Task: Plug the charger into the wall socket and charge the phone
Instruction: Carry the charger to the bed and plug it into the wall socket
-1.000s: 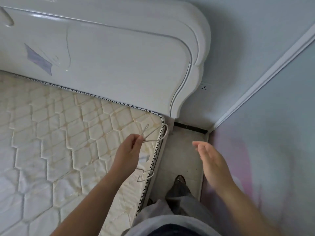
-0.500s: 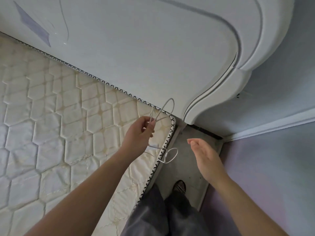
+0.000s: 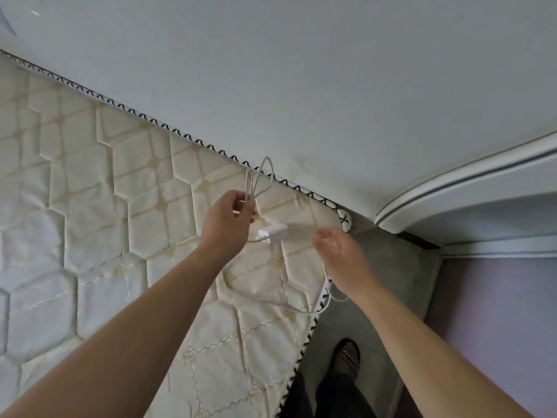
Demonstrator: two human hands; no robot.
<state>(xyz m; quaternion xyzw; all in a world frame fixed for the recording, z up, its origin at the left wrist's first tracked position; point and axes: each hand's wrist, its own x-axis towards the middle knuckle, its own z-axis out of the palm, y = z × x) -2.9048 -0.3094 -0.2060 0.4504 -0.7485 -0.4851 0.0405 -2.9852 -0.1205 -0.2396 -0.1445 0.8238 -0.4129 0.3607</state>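
Observation:
My left hand (image 3: pixel 227 220) pinches a thin white charger cable (image 3: pixel 261 176) above the mattress corner; loops of it stand up past my fingers. A white charger block (image 3: pixel 271 231) hangs blurred just below that hand. More cable trails down over the mattress edge to a loop (image 3: pixel 327 300) under my right wrist. My right hand (image 3: pixel 339 251) is to the right of the block, fingers spread and curled, close to it but apart. No wall socket or phone is in view.
A cream quilted mattress (image 3: pixel 90 206) with black-and-white piping fills the left. A glossy white headboard (image 3: pixel 301 86) rises behind it. A narrow floor gap (image 3: pixel 391 282) runs between bed and purple wall (image 3: pixel 497 327), where my sandalled foot (image 3: pixel 346 357) stands.
The view has swung closer to the mattress corner, and the socket has left the frame. My right hand has moved left toward the dangling charger block. The left hand keeps hold of the cable.

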